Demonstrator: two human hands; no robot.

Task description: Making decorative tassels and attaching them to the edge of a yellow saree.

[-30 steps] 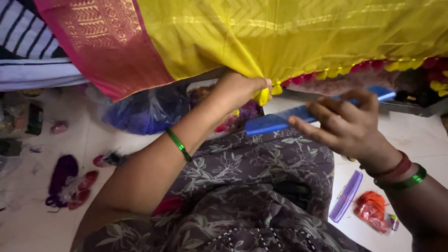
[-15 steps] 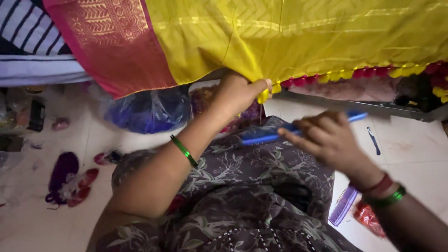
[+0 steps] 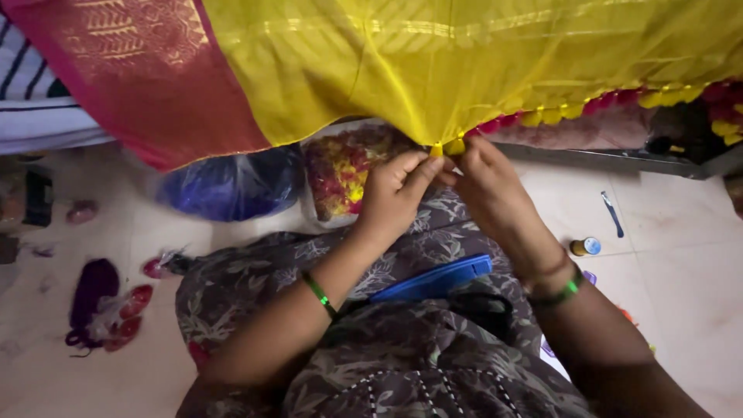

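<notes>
A yellow cloth (image 3: 464,54) with a pink woven border hangs across the top of the view. Yellow and pink tassels run along its lower edge. My left hand (image 3: 395,190) and my right hand (image 3: 484,182) meet at that edge, and both pinch a small yellow tassel (image 3: 437,149) between their fingertips. A blue comb (image 3: 433,280) lies on my lap, on the dark flowered fabric, just below my wrists. Each wrist wears a green bangle.
A clear bag of yellow and pink tassels (image 3: 340,166) and a blue plastic bag (image 3: 224,186) sit on the floor under the cloth. Purple and red thread bundles (image 3: 104,302) lie at the left. A small thread spool (image 3: 586,246) and a thin blue tool (image 3: 611,214) rest on the tiles at the right.
My right hand has let go of the blue comb, which now lies on my lap, and has risen to join my left hand at the tassel. The view has shifted slightly.
</notes>
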